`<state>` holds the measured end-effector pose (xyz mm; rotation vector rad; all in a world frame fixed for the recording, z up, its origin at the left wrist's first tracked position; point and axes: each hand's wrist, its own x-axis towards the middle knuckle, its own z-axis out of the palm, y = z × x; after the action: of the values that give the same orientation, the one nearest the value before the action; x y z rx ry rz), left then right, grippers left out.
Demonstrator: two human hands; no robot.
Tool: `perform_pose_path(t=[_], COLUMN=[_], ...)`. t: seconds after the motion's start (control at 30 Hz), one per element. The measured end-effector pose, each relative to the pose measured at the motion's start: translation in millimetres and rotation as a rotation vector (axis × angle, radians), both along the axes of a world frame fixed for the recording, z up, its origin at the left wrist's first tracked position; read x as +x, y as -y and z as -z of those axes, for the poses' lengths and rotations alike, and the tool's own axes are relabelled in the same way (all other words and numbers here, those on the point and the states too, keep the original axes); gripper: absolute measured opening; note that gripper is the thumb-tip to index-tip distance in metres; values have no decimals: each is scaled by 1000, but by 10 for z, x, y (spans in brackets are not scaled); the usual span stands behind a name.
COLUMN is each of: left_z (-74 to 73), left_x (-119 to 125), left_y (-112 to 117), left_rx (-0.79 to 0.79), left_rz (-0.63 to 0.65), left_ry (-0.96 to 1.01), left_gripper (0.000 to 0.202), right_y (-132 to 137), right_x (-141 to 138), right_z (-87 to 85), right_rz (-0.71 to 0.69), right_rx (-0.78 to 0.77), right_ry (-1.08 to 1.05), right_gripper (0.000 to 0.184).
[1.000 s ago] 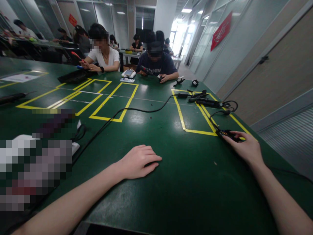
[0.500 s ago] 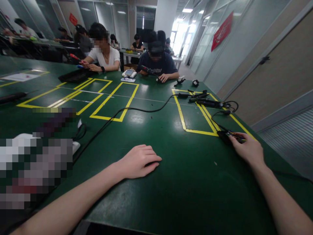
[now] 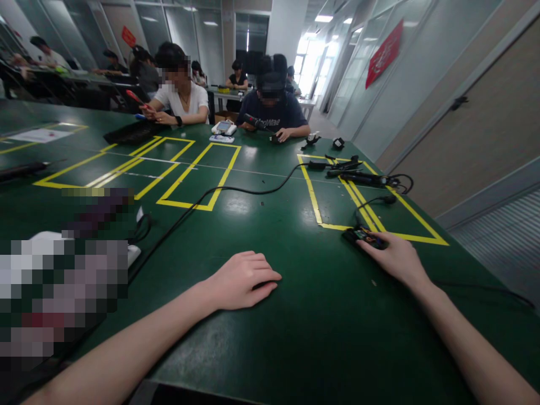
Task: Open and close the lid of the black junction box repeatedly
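My left hand (image 3: 243,279) rests palm down on the green table (image 3: 295,337), fingers loosely curled, with nothing visible in it. My right hand (image 3: 394,259) lies to the right, its fingers pinched on a small black device (image 3: 363,236) with coloured parts. That device sits on the table just below the yellow tape rectangle (image 3: 333,226). A thin black cable (image 3: 371,201) runs from it toward the back right.
A long black cable (image 3: 236,190) crosses the table's middle. Black tools and cables (image 3: 358,175) lie at the back right. Two people (image 3: 270,109) sit working at the far edge; others sit behind. A blurred patch (image 3: 63,287) covers things at the left.
My right hand has drawn the small black device leftward and nearer, off the yellow tape corner. My left hand has stayed in place.
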<state>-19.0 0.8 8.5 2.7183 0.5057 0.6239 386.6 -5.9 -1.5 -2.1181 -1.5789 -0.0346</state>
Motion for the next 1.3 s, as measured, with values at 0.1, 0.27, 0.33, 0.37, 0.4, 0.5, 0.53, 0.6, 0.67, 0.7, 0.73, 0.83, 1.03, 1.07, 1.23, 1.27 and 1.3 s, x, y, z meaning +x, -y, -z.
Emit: perform_pose_path(t=[0.1,0.27,0.33,0.37,0.4,0.5,0.53,0.6,0.67,0.7,0.73,0.83,1.03,1.07,1.23,1.27,1.3], left_z=[-5,-28,-23,-16,-9,3,2,-5,-16,-21,-24,-27,-28,-30,-24,-24,-28], left_x=[19,14,2,-4,-10,-29,-36,-52,-66,-71,-74,-73,-58,-57,-43,-41,-41], left_y=[15,49,62,65,65,47,35,10,-13,-21,-27,-36,-33,-33,-33,-32,-31], left_rx=[12,56,59,61,62,54,48,40,35,31,27,16,-3,-10,-37,-41,-44], left_rz=[-3,-32,8,26,33,4,-4,-13,-28,-36,-42,-58,-99,-101,-88,-90,-93], left_ry=[28,180,157,125,90,22,14,4,-16,-30,-46,-76,-99,-100,-88,-86,-80], left_gripper=[26,32,41,43,43,39,40,44,48,50,51,54,67,72,93,91,87], right_y=[104,489,587,607,611,562,543,518,514,517,520,531,530,524,472,462,454], right_x=[-642,-1624,-1837,-1896,-1929,-1921,-1900,-1852,-1807,-1787,-1770,-1740,-1785,-1796,-1803,-1797,-1790], right_z=[-65,-131,-122,-110,-94,-39,-25,-11,-18,-28,-41,-79,-82,-71,-12,-8,-8], right_rz=[-323,-921,-1056,-1077,-1071,-985,-961,-939,-943,-947,-953,-985,-995,-987,-952,-950,-952], right_rx=[-60,-165,-211,-220,-218,-171,-146,-92,-43,-23,0,56,5,8,95,125,157], right_ry=[-42,-90,-62,-48,-48,-112,-138,-173,-193,-200,-201,-155,-3,7,-1,-7,-11], right_gripper=[31,23,29,29,28,22,21,20,21,21,21,24,25,24,28,29,30])
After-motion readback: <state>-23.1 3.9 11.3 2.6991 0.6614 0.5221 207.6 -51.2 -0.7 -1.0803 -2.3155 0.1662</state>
